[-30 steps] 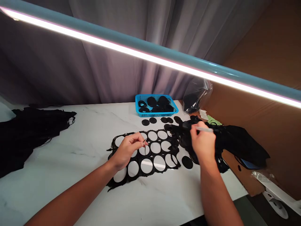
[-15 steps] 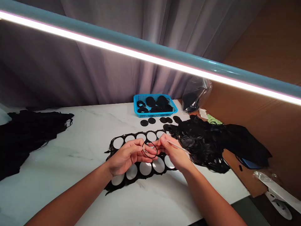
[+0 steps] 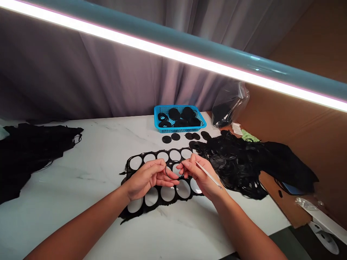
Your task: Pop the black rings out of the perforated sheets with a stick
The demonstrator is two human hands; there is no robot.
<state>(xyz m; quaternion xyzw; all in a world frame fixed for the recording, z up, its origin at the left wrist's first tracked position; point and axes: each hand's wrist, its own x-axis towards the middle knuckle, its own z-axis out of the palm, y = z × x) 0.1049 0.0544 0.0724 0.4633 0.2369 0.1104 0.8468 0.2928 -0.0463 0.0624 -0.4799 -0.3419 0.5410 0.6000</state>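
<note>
Between both hands is a thin black ring (image 3: 171, 178). My left hand (image 3: 148, 178) pinches its left side between thumb and index finger, the other fingers stretched beneath it. At the ring's right side, my right hand (image 3: 199, 173) touches it with its fingertips and also holds a thin white stick (image 3: 208, 174) that slants down across the palm. Under the hands lies a black sheet (image 3: 159, 189) with rows of large round holes, the white table showing through them.
A blue basket (image 3: 180, 129) of black discs and rings stands at the back, with loose black discs (image 3: 175, 137) before it. Black scraps (image 3: 233, 159) heap at the right, black cloth (image 3: 35, 148) lies at the left. A lit tube (image 3: 173, 54) crosses above.
The right hand has shifted slightly right, and the white stick now points more steeply downward. The ring has turned a little between the hands. The camera view has tilted slightly.
</note>
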